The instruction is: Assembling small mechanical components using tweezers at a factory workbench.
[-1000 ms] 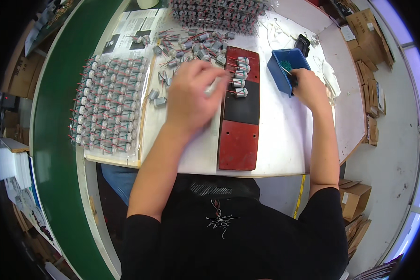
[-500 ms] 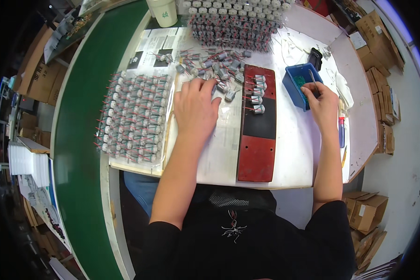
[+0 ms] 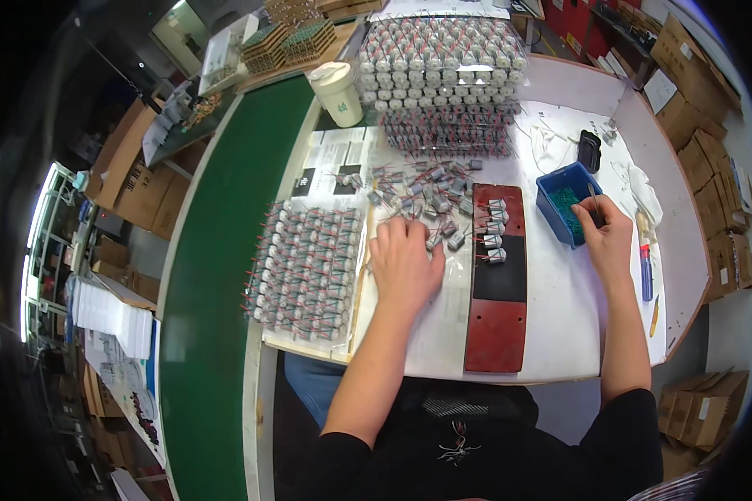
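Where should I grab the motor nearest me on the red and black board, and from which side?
Probably by the silvery body of the nearest motor, coming from above and the right: its thin wires stick out toward the left edge of the board, and the next motor sits close on the far side.

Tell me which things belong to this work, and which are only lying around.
Probably in use: thin tool in right hand, blue box, loose motors near left hand, red-and-black board.

Probably just lying about: cup, blue tool, cloth, black object.
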